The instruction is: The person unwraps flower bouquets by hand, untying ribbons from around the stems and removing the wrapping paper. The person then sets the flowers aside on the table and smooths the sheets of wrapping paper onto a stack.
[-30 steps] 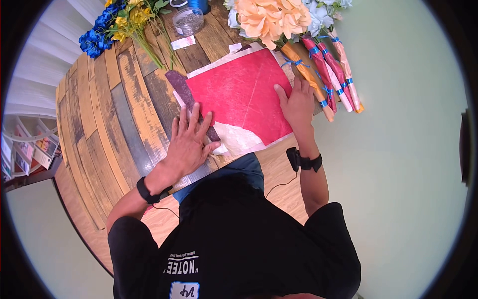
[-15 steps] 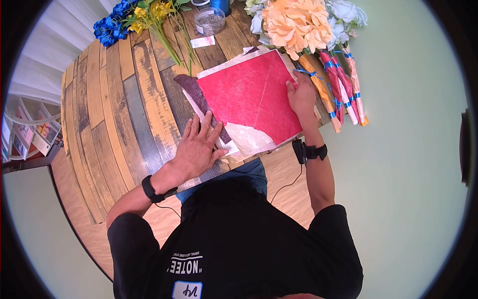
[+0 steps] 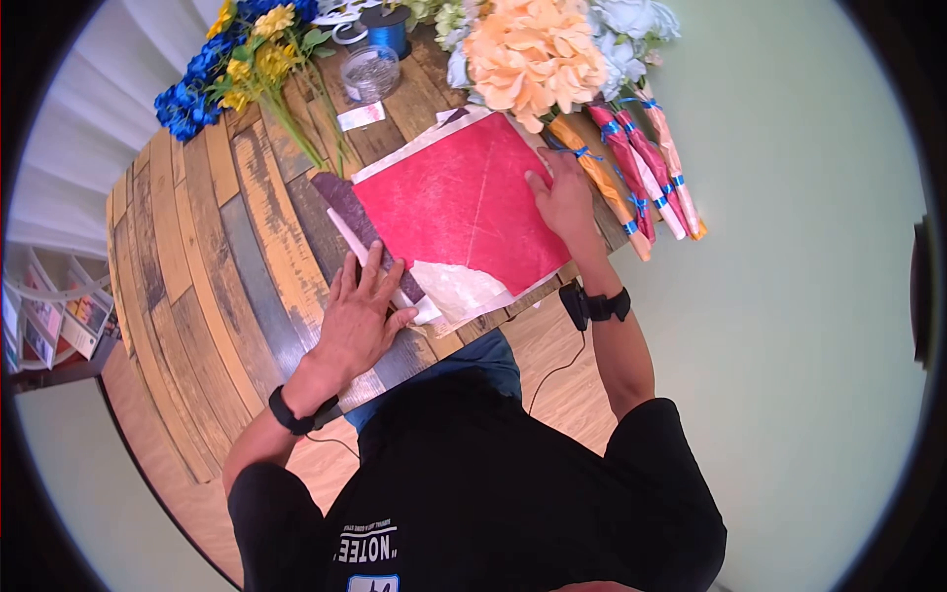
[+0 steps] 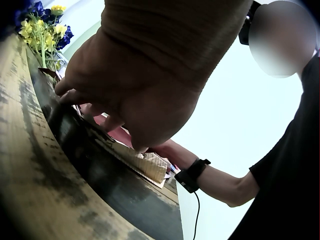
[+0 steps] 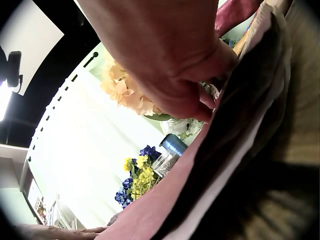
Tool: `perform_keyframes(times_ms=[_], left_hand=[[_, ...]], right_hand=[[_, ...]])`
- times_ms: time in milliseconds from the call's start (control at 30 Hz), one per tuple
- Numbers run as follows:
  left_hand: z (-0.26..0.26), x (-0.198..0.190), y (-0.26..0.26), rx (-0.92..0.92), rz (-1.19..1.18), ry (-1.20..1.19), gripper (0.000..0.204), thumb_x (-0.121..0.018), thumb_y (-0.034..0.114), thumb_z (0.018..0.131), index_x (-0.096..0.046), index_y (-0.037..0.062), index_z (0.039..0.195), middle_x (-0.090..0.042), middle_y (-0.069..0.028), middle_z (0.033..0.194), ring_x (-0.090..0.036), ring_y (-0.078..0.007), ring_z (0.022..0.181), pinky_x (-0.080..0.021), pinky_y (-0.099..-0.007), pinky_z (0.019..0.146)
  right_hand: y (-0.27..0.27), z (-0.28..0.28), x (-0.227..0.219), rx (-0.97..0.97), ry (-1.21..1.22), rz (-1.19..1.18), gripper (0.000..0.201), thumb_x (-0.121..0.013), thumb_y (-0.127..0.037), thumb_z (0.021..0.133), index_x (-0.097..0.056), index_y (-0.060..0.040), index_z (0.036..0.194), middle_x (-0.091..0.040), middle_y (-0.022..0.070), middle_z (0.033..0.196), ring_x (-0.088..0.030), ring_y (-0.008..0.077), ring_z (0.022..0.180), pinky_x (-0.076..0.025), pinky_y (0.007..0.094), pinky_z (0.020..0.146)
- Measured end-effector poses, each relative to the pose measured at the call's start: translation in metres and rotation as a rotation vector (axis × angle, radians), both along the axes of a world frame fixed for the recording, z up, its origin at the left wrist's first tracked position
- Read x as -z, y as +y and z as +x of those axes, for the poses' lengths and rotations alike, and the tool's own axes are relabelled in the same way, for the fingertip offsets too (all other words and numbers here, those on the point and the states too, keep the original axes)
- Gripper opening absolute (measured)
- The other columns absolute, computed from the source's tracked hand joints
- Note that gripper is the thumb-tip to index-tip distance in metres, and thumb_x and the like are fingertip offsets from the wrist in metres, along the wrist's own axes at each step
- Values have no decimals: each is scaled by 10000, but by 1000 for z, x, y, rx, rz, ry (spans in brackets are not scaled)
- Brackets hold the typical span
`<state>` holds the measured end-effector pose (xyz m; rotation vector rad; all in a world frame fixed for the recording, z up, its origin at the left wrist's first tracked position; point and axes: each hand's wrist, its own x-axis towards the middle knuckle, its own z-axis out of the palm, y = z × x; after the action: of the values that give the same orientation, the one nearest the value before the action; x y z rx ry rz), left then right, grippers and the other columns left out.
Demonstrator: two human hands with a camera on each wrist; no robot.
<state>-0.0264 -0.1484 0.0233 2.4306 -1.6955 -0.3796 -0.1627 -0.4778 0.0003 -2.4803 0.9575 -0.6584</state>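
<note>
A stack of wrapping sheets lies at the table's near edge, with a red sheet [image 3: 444,197] on top. A white sheet [image 3: 464,289] shows at its near corner, and a dark purple sheet [image 3: 340,197] sticks out on the left. The left hand [image 3: 360,321] rests with fingers spread over the stack's left edge. In the left wrist view that hand [image 4: 135,90] reaches down to the paper. At the stack's right edge is the right hand [image 3: 569,205], its thumb over the red sheet. The right wrist view shows its fingertips [image 5: 202,114] right at the paper's edge.
Wrapped flower stems [image 3: 631,183] tied with blue ribbon lie right of the stack, below peach blooms [image 3: 538,59]. Beyond the stack stand a clear jar [image 3: 371,77] of small metal pieces and a blue spool [image 3: 387,32]. Yellow flowers [image 3: 274,61] and blue flowers [image 3: 185,111] lie farther left.
The right hand's fingers have shifted along the stack's right edge toward its far corner. The left hand stays on the left edge. The head view has swung slightly, shifting the whole scene.
</note>
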Motion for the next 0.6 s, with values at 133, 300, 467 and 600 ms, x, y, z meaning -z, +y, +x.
perform_keyframes(times_ms=[133, 300, 467, 600], left_hand=[[-4, -11, 14, -80, -81, 88, 679, -586, 431, 984, -379, 88, 1532, -266, -242, 1614, -343, -522, 1410, -338, -520, 1158], [-13, -12, 44, -240, -171, 213, 682, -588, 377, 993, -363, 2, 1516, -291, -253, 1599, -367, -483, 1414, -341, -498, 1159], [-30, 10, 71, -274, -229, 180, 640, -577, 347, 1001, -398, -26, 1490, -316, -255, 1589, -325, -439, 1455, -269, -482, 1199], [-45, 24, 77, -307, -297, 131, 578, -618, 287, 971, -473, -30, 1432, -341, -242, 1580, -305, -430, 1468, -229, -510, 1210]], right_hand=[[23, -37, -10, -44, -141, -236, 386, -730, -215, 880, -645, -5, 1193, -616, 181, 1191, -587, 387, 1098, -485, 458, 953], [17, -97, -25, 13, -293, -181, 331, -751, -198, 881, -666, 2, 1130, -632, 190, 1188, -606, 388, 1110, -492, 434, 955], [-53, -125, -47, 52, -358, -210, 350, -723, -239, 921, -647, 16, 1148, -655, 198, 1160, -633, 368, 1088, -503, 415, 937], [-101, -107, -50, -55, -340, 72, 377, -688, -309, 962, -640, 28, 1123, -680, 164, 1090, -670, 264, 1037, -526, 378, 902]])
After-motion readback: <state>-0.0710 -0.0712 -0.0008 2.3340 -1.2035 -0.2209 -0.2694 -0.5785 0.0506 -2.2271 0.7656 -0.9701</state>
